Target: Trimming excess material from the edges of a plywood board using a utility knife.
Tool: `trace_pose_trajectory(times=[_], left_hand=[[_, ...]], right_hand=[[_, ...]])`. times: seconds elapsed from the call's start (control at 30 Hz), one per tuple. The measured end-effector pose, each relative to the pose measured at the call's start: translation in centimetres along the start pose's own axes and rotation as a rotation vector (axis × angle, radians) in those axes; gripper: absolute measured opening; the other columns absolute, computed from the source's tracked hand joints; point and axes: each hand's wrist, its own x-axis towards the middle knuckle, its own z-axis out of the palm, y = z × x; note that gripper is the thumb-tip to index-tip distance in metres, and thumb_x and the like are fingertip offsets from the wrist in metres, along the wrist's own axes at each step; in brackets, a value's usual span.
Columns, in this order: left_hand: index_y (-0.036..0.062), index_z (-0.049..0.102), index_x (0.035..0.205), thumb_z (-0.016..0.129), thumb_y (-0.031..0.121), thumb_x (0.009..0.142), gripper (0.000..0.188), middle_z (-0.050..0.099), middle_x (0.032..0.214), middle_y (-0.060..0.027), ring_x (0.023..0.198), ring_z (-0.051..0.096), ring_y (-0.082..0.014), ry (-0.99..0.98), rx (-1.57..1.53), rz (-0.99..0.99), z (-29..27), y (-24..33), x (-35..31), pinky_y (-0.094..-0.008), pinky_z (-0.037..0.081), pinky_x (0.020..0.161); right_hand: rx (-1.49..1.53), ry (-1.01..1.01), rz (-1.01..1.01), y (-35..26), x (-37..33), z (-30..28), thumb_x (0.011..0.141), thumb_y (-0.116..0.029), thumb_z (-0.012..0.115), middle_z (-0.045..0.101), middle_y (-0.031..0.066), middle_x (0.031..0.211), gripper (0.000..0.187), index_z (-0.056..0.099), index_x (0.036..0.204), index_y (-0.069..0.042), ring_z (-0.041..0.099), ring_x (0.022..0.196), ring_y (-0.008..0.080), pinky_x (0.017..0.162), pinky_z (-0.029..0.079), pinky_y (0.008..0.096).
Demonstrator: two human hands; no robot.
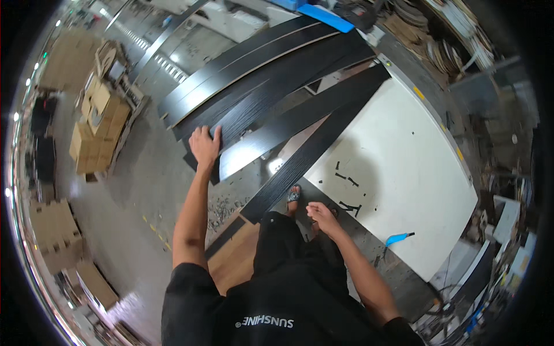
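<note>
My left hand (pixel 205 145) lies on the near end of a wide black wood-grain board (pixel 254 104), thumb spread away from the fingers. My right hand (pixel 323 218) is in the air in front of my body, its fingers curled together; anything inside them is hidden. Between the hands, a narrower glossy black board (pixel 277 134) and a black textured strip (pixel 306 164) reach toward the white tabletop. Small black scraps (pixel 350 206) are scattered on that white tabletop (pixel 415 190). A blue-handled cutter (pixel 398 239) rests near its close edge.
More black boards (pixel 231 72) lie beyond my left hand, under a blue strip (pixel 326 18). Wood-coloured boards (pixel 234 259) are beside my legs. Cardboard boxes (pixel 98 132) stand on a pallet at the left. Dark offcuts (pixel 226 212) litter the floor. Cables and clutter fill the lower right.
</note>
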Motion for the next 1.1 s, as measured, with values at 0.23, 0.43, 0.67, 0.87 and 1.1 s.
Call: trace_pose_trajectory(times=[0.23, 0.43, 0.67, 0.87, 1.1], left_hand=[[0.0030, 0.071, 0.099, 0.044, 0.060, 0.107, 0.064, 0.073, 0.100, -0.0262, 0.098, 0.070, -0.0472, -0.492, -0.131, -0.262, -4.5, 4.7, -1.3, -0.0547, 0.053, 0.083], [0.0012, 0.072, 0.093, 0.049, 0.055, 0.108, 0.060, 0.072, 0.089, -0.0259, 0.085, 0.070, -0.0467, -0.449, -0.167, -0.260, -4.8, 6.0, -9.7, -0.0552, 0.051, 0.075], [0.0020, 0.066, 0.085, 0.060, 0.047, 0.105, 0.050, 0.070, 0.079, -0.0216, 0.073, 0.067, -0.0463, -0.451, -0.248, -0.290, -4.4, 11.7, -15.6, -0.0546, 0.048, 0.067], [0.0044, 0.066, 0.096, 0.064, 0.027, 0.102, 0.024, 0.068, 0.093, -0.0177, 0.091, 0.063, -0.0411, -0.353, -0.344, -0.110, -5.5, 11.8, -19.1, -0.0508, 0.044, 0.085], [-0.0005, 0.056, 0.140, 0.075, 0.033, 0.093, 0.060, 0.051, 0.146, -0.0248, 0.138, 0.043, -0.0465, -0.232, -0.144, 0.196, -5.0, 8.0, -13.8, -0.0570, 0.031, 0.118]], right_hand=[[0.242, 0.083, 0.226, -1.2, 7.4, 4.3, 0.101, -0.050, 0.070, 0.057, 0.0104, 0.142, 0.068, 0.050, 0.147, -0.005, 0.052, 0.137, 0.0266, 0.115, 0.041, 0.0452], [0.660, 0.227, 0.231, -1.5, 11.1, 8.2, 0.085, -0.057, 0.086, 0.045, 0.0120, 0.154, 0.116, 0.015, 0.161, -0.006, 0.036, 0.150, 0.0324, 0.125, 0.029, 0.0500], [0.631, 0.424, 0.094, 1.9, 14.5, 7.3, 0.087, -0.068, 0.077, 0.042, 0.0140, 0.161, 0.110, 0.033, 0.160, 0.002, 0.042, 0.143, 0.0276, 0.118, 0.036, 0.0424], [0.515, 0.506, 0.132, 2.2, 14.0, 8.1, 0.082, -0.073, 0.079, 0.048, 0.0153, 0.152, 0.113, 0.035, 0.158, -0.002, 0.046, 0.138, 0.0267, 0.112, 0.041, 0.0427], [0.443, 0.445, 0.152, 2.9, 14.5, 8.3, 0.091, -0.048, 0.081, 0.033, 0.0098, 0.168, 0.102, 0.021, 0.167, -0.014, 0.025, 0.157, 0.0320, 0.125, 0.024, 0.0587]])
